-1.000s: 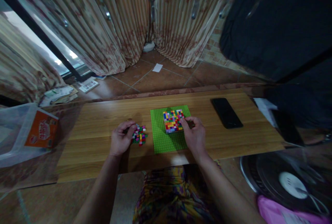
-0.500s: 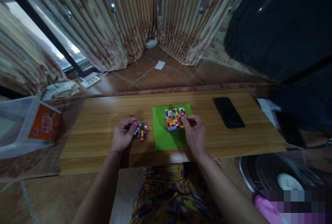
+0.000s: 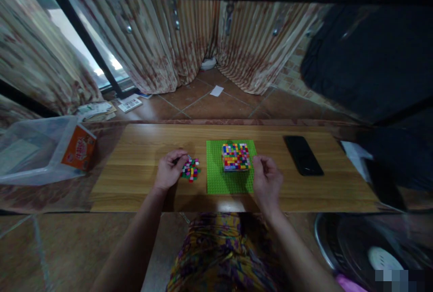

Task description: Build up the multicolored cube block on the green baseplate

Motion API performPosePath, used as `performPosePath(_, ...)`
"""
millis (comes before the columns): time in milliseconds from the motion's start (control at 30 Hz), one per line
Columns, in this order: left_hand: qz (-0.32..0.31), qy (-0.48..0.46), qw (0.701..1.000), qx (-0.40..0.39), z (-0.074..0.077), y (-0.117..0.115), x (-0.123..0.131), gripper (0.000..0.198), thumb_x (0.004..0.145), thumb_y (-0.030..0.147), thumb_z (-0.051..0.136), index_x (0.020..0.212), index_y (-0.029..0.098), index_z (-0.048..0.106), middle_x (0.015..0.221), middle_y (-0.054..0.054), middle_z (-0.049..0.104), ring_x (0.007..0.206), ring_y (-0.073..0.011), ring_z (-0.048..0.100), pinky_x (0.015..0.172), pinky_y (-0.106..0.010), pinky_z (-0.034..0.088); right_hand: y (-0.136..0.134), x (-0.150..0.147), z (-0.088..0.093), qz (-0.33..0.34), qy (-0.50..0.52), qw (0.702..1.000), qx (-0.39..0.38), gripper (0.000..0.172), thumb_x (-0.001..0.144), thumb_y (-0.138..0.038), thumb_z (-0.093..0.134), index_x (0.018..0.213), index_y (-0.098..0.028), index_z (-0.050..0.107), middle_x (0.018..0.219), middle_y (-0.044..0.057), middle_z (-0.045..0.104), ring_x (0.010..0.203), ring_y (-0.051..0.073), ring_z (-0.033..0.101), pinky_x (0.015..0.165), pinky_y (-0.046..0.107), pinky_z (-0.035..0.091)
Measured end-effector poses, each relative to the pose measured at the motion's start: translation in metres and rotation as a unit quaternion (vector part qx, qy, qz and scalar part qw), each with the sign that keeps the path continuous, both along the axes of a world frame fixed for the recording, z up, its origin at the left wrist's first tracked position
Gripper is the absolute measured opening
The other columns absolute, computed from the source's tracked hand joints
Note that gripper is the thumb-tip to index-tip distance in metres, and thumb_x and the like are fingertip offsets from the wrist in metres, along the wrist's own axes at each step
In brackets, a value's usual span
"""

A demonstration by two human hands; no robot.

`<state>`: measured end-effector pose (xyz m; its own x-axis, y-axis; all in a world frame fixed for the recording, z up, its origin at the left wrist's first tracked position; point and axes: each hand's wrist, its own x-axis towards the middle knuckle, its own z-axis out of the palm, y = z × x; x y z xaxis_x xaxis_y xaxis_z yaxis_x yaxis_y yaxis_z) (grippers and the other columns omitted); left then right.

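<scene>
A block of many-coloured toy bricks [image 3: 236,156] stands on a green studded baseplate [image 3: 214,179] at the middle of the wooden table. To the left lies a small loose pile of bricks [image 3: 191,169] in mixed colours. My left hand [image 3: 170,170] rests at the pile's left side, thumb and forefinger pinched together; whatever is between them is too small to make out. Beside the baseplate's right edge, apart from the brick block, my right hand [image 3: 268,179] has its fingers curled against the thumb. Its fingertips show no brick that I can identify.
A black phone [image 3: 303,155] lies on the table [image 3: 128,157] to the right. A clear plastic bin [image 3: 50,148] with an orange label stands off the left end. Past the right end are a dark device [image 3: 382,184] and a person in dark clothing [image 3: 365,62].
My right hand has come off the top of the brick block and moved right, to the baseplate's edge. My left hand stays by the pile. The camera view has shifted slightly.
</scene>
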<state>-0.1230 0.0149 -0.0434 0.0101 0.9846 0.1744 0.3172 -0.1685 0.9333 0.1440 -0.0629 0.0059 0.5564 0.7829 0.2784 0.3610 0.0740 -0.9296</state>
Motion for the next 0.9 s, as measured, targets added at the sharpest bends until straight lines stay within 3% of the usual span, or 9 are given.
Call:
performPosePath(133, -0.003, -0.007, 1.0, -0.013, 0.003, -0.001, 0.002, 0.026, 0.08, 0.04, 0.066, 0.093, 0.018, 0.073, 0.089, -0.007, 0.075, 0.085, -0.021, 0.07, 0.084, -0.035, 0.055, -0.018, -0.035, 0.004, 0.151, -0.082, 0.985, -0.02, 0.017, 0.093, -0.034, 0.056, 0.088, -0.022, 0.067, 0.087, 0.002, 0.068, 0.081, 0.017, 0.062, 0.075, 0.029, 0.047)
performPosePath(233, -0.004, -0.011, 1.0, -0.017, 0.003, -0.001, 0.002, 0.026, 0.081, 0.039, 0.065, 0.093, 0.017, 0.073, 0.088, -0.007, 0.075, 0.085, -0.0208, 0.07, 0.082, -0.034, 0.055, -0.023, -0.064, -0.006, 0.254, -0.157, 0.953, -0.052, 0.014, 0.094, -0.024, 0.054, 0.093, -0.022, 0.067, 0.09, 0.003, 0.068, 0.087, 0.018, 0.062, 0.079, 0.031, 0.048)
performPosePath(300, -0.002, -0.015, 1.0, -0.018, 0.002, -0.001, 0.002, 0.025, 0.08, 0.039, 0.066, 0.093, 0.018, 0.073, 0.088, -0.006, 0.075, 0.085, -0.0205, 0.069, 0.082, -0.034, 0.055, -0.021, -0.079, -0.014, 0.289, -0.215, 0.93, -0.067, 0.014, 0.093, -0.021, 0.053, 0.095, -0.023, 0.067, 0.093, 0.004, 0.068, 0.091, 0.021, 0.061, 0.083, 0.033, 0.048)
performPosePath(533, -0.002, -0.016, 1.0, -0.015, 0.003, 0.0, 0.002, 0.024, 0.08, 0.037, 0.066, 0.092, 0.018, 0.073, 0.09, -0.006, 0.074, 0.088, -0.0209, 0.07, 0.083, -0.034, 0.055, -0.002, -0.103, -0.026, 0.282, -0.351, 0.884, -0.125, 0.011, 0.093, -0.021, 0.056, 0.093, -0.022, 0.068, 0.094, 0.007, 0.066, 0.093, 0.024, 0.058, 0.083, 0.035, 0.045)
performPosePath(900, 0.0, -0.011, 1.0, -0.012, 0.001, 0.0, 0.002, 0.025, 0.079, 0.037, 0.067, 0.093, 0.018, 0.073, 0.093, -0.007, 0.075, 0.09, -0.0215, 0.07, 0.085, -0.035, 0.055, 0.0, -0.104, -0.032, 0.279, -0.395, 0.866, -0.127, 0.011, 0.093, -0.02, 0.058, 0.087, -0.022, 0.066, 0.09, 0.006, 0.065, 0.09, 0.022, 0.057, 0.08, 0.033, 0.044)
